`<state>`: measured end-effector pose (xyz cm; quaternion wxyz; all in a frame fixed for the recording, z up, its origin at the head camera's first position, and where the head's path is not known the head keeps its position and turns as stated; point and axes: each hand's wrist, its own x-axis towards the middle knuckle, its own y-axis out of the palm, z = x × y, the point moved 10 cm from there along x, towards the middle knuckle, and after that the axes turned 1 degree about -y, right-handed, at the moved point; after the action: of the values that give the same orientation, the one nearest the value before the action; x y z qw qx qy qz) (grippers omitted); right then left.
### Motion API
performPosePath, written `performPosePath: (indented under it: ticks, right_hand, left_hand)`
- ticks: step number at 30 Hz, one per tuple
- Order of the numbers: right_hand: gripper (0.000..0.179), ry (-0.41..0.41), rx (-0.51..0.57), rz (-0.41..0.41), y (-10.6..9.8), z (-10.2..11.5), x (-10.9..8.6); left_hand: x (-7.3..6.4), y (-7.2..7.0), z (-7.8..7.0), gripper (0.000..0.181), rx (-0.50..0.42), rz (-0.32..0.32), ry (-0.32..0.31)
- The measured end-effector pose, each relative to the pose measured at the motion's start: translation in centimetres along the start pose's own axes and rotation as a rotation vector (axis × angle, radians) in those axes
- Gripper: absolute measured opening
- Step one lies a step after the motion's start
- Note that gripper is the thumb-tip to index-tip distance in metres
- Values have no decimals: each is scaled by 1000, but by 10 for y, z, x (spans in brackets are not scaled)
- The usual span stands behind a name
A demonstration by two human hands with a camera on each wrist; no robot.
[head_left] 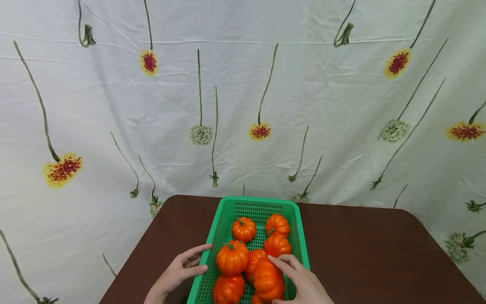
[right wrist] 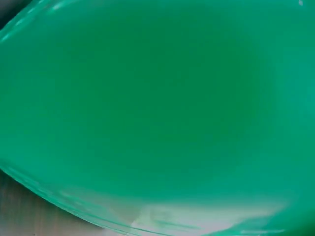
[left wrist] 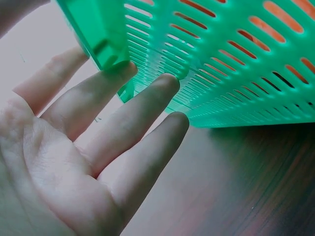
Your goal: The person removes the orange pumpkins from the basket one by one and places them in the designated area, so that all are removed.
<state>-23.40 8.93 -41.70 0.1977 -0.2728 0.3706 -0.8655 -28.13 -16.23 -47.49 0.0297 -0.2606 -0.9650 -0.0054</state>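
A green plastic basket (head_left: 214, 236) with slotted walls holds several small orange pumpkins. My right hand (head_left: 301, 280) reaches over its right side and grips one orange pumpkin (head_left: 267, 278) near the front, fingers at the top and thumb lower down. My left hand (head_left: 178, 270) is at the basket's left side, fingertips at the rim and wall. In the left wrist view its fingers (left wrist: 147, 147) are extended, palm facing the slotted wall (left wrist: 221, 54). Blurred green plastic (right wrist: 157, 108) fills most of the right wrist view, hiding the right hand there.
Other pumpkins in the basket include one at the back left (head_left: 244, 230), one at the back right (head_left: 278, 224) and a larger one (head_left: 232, 258) at left. The basket stands on a dark brown table (head_left: 353, 249). Behind hangs a white flower-printed cloth (head_left: 235, 67).
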Motion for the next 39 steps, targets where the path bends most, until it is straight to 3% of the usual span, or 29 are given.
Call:
performPosePath:
  ticks: [3, 6, 11, 19, 25, 28, 35, 39]
  right_hand:
    - [70, -11, -2, 0, 0, 1, 0]
    - [71, 34, 4, 19, 1, -3, 0]
    - [76, 93, 114, 37, 0, -10, 0]
    - [81, -120, 345, -78, -21, 0, -5]
    - [70, -105, 655, -54, -34, -10, -10]
    - [68, -96, 654, -95, -45, -16, -14]
    - [77, -93, 542, -204, -71, -27, -22]
    - [76, -48, 541, -249, -79, -39, -25]
  left_hand:
    - [0, 0, 0, 50, 2, 2, 6]
    - [0, -1, 0, 50, 4, -2, 4]
    - [0, -1, 2, 50, -2, -4, -14]
    - [-1, -3, 8, 49, 36, -39, -66]
    - [0, -3, 6, 49, 34, -34, -57]
    - [0, -2, 5, 49, 9, -17, -42]
    - [0, -2, 3, 50, 9, -18, -29]
    - [0, -3, 3, 50, 12, -20, -29]
